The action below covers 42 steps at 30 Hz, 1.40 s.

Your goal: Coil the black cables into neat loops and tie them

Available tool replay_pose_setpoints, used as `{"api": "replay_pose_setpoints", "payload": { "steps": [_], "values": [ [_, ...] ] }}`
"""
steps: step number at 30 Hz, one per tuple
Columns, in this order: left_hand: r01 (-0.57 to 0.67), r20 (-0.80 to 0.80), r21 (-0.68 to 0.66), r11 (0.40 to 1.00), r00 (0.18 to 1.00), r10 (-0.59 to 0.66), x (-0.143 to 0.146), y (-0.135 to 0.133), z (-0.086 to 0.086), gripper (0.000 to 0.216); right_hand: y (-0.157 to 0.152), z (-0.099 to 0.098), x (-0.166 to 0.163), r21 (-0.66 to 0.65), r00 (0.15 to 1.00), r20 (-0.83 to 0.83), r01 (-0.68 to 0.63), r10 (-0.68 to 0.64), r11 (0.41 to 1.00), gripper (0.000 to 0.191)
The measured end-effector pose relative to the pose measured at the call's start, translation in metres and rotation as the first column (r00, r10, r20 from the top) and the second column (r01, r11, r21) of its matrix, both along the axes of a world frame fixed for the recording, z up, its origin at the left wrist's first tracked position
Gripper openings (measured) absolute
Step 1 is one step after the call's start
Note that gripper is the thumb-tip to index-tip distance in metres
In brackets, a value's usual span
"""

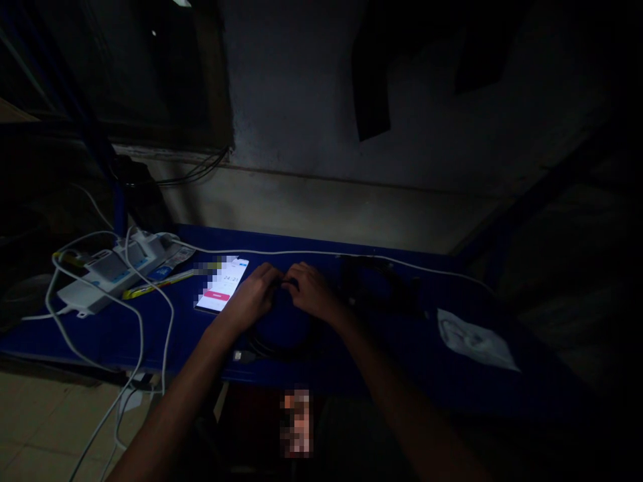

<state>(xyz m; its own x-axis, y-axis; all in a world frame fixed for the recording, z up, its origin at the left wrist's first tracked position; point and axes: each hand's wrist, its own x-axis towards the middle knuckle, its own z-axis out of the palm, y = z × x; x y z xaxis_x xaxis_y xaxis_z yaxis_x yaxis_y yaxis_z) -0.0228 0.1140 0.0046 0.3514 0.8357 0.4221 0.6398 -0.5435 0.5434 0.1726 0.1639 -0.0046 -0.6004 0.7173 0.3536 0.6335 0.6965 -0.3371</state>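
Observation:
In dim light, a black cable (274,351) lies in a loose coil on the blue tabletop, and its USB plug (239,356) points left near the front edge. My left hand (258,289) is closed at the far side of the coil, fingers pinching the cable. Close beside it, my right hand (310,289) also grips the cable, with a small gap between the two. A lit phone (220,289) lies just left of my left hand. The exact spot where the fingers hold the cable is dark and partly hidden.
A white power strip (115,271) with plugged-in chargers and tangled white cords sits at left, beside a yellow strip-like item (151,286). Right of my hands is another dark cable bundle (379,278). A pale crumpled packet (477,340) lies farther right on the blue table (402,365).

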Motion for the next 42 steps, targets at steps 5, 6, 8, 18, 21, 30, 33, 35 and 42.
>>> {"api": "replay_pose_setpoints", "payload": {
  "steps": [5, 6, 8, 18, 21, 30, 33, 35, 42],
  "values": [
    [0.026, -0.036, 0.008, 1.0, 0.999, -0.025, 0.004, -0.051, 0.017, 0.025, -0.001, 0.002, 0.003, 0.036, 1.0, 0.013, 0.005, -0.005, 0.999, 0.007],
    [0.048, -0.042, -0.039, 0.998, 0.998, -0.05, 0.006, -0.067, 0.02, 0.031, -0.001, 0.001, 0.004, 0.038, 1.0, 0.014, 0.004, -0.004, 0.999, 0.007],
    [0.073, -0.09, -0.108, 0.991, 0.993, -0.082, 0.011, -0.096, 0.022, 0.042, 0.0, 0.0, 0.005, 0.044, 1.0, 0.01, 0.005, -0.005, 0.999, 0.005],
    [0.034, -0.034, 0.021, 0.999, 0.999, -0.033, 0.031, -0.123, -0.021, 0.027, 0.002, 0.0, 0.006, -0.004, 0.997, -0.072, 0.026, -0.026, 1.0, 0.005],
    [0.025, -0.04, 0.084, 0.996, 0.999, -0.022, 0.03, -0.125, -0.031, 0.03, 0.003, -0.001, 0.007, -0.045, 0.991, -0.13, -0.019, 0.013, 0.999, 0.004],
    [0.07, -0.227, 0.25, 0.966, 0.974, -0.012, 0.032, -0.137, -0.045, 0.044, -0.013, 0.01, 0.0, -0.149, 1.0, -0.018, -0.008, 0.006, 0.989, 0.001],
    [0.093, -0.262, 0.269, 0.959, 0.965, -0.02, 0.033, -0.141, -0.048, 0.052, -0.025, 0.008, -0.003, -0.052, 0.996, 0.082, 0.035, -0.031, 0.998, 0.007],
    [0.117, -0.254, 0.275, 0.954, 0.966, -0.045, 0.032, -0.141, -0.051, 0.051, -0.032, 0.005, -0.003, -0.011, 0.993, 0.103, 0.068, -0.066, 0.998, 0.009],
    [0.162, -0.14, 0.269, 0.949, 0.982, -0.128, 0.024, -0.138, -0.057, 0.053, -0.04, -0.002, 0.008, -0.051, 0.996, -0.053, 0.069, -0.072, 0.996, 0.004]
  ]
}}
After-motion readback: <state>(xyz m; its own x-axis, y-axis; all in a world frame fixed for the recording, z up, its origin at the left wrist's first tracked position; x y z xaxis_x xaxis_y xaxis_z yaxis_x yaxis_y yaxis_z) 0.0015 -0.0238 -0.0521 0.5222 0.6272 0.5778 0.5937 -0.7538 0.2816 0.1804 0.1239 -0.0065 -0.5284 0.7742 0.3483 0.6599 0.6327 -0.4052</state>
